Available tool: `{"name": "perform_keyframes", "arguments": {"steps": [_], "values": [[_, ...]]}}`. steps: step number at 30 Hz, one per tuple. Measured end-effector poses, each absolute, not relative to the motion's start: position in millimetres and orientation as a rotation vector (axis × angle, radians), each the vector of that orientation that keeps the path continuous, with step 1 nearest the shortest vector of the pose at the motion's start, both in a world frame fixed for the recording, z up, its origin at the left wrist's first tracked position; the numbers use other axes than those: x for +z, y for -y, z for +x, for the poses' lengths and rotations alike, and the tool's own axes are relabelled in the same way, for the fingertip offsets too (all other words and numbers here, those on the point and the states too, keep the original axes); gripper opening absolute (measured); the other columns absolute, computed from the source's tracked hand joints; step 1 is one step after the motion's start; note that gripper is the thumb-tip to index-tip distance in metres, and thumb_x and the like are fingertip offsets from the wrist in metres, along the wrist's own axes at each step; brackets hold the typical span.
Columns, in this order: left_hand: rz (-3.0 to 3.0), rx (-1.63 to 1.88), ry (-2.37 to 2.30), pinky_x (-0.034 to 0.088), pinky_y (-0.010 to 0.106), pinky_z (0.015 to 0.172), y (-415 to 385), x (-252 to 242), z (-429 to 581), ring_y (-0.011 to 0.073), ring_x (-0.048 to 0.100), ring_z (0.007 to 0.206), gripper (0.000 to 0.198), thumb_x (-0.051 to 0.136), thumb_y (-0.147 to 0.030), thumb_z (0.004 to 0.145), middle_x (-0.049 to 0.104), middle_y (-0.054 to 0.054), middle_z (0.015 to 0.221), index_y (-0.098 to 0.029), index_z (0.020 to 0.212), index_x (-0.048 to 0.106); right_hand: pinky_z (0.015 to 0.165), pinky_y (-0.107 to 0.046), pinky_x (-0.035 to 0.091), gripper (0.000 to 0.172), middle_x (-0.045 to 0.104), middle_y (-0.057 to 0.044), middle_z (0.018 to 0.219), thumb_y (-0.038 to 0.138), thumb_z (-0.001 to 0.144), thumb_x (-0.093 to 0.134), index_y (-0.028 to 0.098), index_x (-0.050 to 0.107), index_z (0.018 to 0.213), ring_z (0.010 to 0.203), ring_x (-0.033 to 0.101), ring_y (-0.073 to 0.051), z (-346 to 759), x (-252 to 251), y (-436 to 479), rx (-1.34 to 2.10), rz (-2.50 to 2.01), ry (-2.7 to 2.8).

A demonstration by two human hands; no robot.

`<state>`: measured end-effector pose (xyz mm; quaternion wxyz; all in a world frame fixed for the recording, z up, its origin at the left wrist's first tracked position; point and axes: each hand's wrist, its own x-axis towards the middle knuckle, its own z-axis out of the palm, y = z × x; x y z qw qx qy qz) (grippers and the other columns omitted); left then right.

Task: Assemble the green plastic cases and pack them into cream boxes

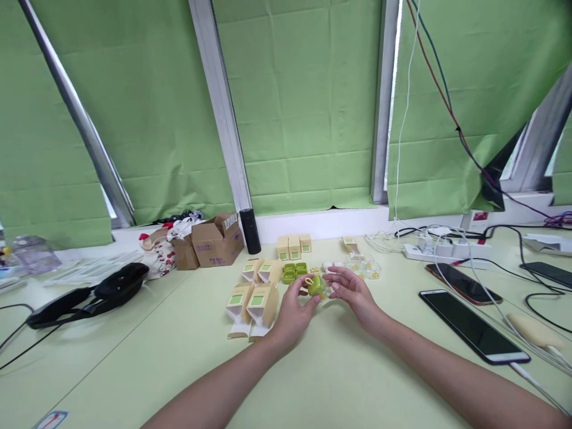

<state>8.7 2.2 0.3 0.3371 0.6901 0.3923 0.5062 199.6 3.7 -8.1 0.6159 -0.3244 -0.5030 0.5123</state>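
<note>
Between my hands, above the table, is a small rounded green container (316, 286) with a yellow loop on top and what looks like a clear part on its right side. My left hand (295, 310) is closed around it from the left, thumb at the front. Close on its right side, my right hand (352, 293) has curved fingers held apart; whether its fingertips touch the container is unclear. Just beyond sit several green square containers (289, 275) and a few small yellow pieces (314, 271). Several opened cream boxes (263, 302) with green labels lie left of my left hand.
Behind are small cream boxes (294, 248), clear round cases (370, 269) and another cream box (351, 245). Phones (473, 325) and cables lie right, near a power strip (440, 250). A brown carton (218, 241), black cylinder (250, 231) and black strapped pouch (111, 292) are left.
</note>
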Motion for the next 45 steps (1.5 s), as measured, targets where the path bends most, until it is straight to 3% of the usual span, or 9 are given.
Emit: {"name": "perform_keyframes", "arguments": {"steps": [8, 13, 16, 23, 28, 34, 37, 40, 45], "values": [[2.108, 1.177, -1.106, 0.042, 0.053, 0.113, -4, -12, 2, 0.0325, 0.056, 0.124, 0.043, 0.073, -0.021, 0.084, 0.066, 0.012, 0.123, -0.024, 0.127, 0.070, 0.079, -0.040, 0.052, 0.026, 0.078, -0.009, 0.105, 0.042, 0.088, 0.061, 0.022, 0.073, 0.101, 0.094, 0.070, -0.027, 226, -7, -30, 0.499, -1.132, 1.392], [2.164, 1.111, -1.095, 0.044, 0.051, 0.109, 1, -10, 2, 0.0326, 0.056, 0.121, 0.042, 0.073, -0.023, 0.084, 0.067, 0.011, 0.119, -0.024, 0.125, 0.070, 0.093, -0.039, 0.047, 0.033, 0.076, -0.007, 0.122, 0.026, 0.098, 0.047, 0.024, 0.074, 0.117, 0.109, 0.065, -0.026, 253, 7, -59, -0.002, -1.626, 1.740], [2.183, 1.067, -1.109, 0.044, 0.049, 0.107, 3, -8, 2, 0.0333, 0.057, 0.120, 0.041, 0.073, -0.022, 0.083, 0.068, 0.011, 0.116, -0.024, 0.123, 0.071, 0.099, -0.045, 0.040, 0.036, 0.072, -0.009, 0.133, 0.020, 0.095, 0.049, 0.024, 0.075, 0.119, 0.121, 0.056, -0.033, 267, 17, -82, -0.075, -1.744, 1.799], [2.254, 1.005, -1.152, 0.045, 0.048, 0.103, 7, -4, 3, 0.0339, 0.059, 0.115, 0.043, 0.075, -0.022, 0.081, 0.071, 0.010, 0.114, -0.026, 0.123, 0.070, 0.098, -0.048, 0.035, 0.025, 0.074, -0.012, 0.122, 0.018, 0.089, 0.055, 0.022, 0.080, 0.090, 0.124, 0.049, -0.036, 278, 26, -135, -0.068, -2.020, 1.962], [2.303, 0.976, -1.208, 0.047, 0.049, 0.104, 11, 0, 3, 0.0339, 0.057, 0.119, 0.050, 0.074, -0.024, 0.081, 0.067, 0.012, 0.120, -0.025, 0.130, 0.064, 0.104, -0.052, 0.043, 0.024, 0.071, -0.013, 0.124, 0.031, 0.102, 0.056, 0.018, 0.074, 0.111, 0.127, 0.055, -0.033, 273, 22, -160, -0.064, -2.169, 1.960], [2.302, 1.124, -1.175, 0.046, 0.050, 0.109, 13, 6, 2, 0.0309, 0.054, 0.125, 0.036, 0.060, -0.030, 0.095, 0.065, 0.012, 0.125, -0.025, 0.131, 0.061, 0.095, -0.048, 0.059, 0.038, 0.064, -0.011, 0.134, 0.037, 0.100, 0.067, 0.018, 0.062, 0.133, 0.114, 0.067, -0.026, 270, 22, -172, -0.105, -2.217, 1.945], [2.267, 1.202, -1.173, 0.046, 0.050, 0.110, 13, 8, 1, 0.0300, 0.054, 0.126, 0.034, 0.057, -0.031, 0.098, 0.063, 0.011, 0.125, -0.025, 0.132, 0.060, 0.101, -0.050, 0.054, 0.034, 0.065, -0.011, 0.132, 0.038, 0.100, 0.066, 0.017, 0.064, 0.128, 0.118, 0.064, -0.027, 270, 26, -170, -0.134, -2.194, 1.928], [2.222, 1.282, -1.172, 0.045, 0.050, 0.111, 12, 8, 0, 0.0294, 0.054, 0.127, 0.033, 0.056, -0.031, 0.099, 0.061, 0.012, 0.126, -0.025, 0.131, 0.061, 0.104, -0.048, 0.040, 0.023, 0.070, -0.015, 0.122, 0.025, 0.102, 0.054, 0.014, 0.072, 0.112, 0.123, 0.056, -0.031, 267, 34, -165, -0.162, -2.125, 1.907], [2.074, 1.404, -1.172, 0.042, 0.049, 0.114, 7, 10, -1, 0.0286, 0.056, 0.128, 0.029, 0.054, -0.035, 0.101, 0.062, 0.012, 0.127, -0.025, 0.126, 0.064, 0.097, -0.045, 0.034, 0.041, 0.065, -0.017, 0.139, 0.010, 0.098, 0.040, 0.016, 0.071, 0.123, 0.124, 0.049, -0.034, 252, 53, -140, -0.285, -1.894, 1.861]]}}
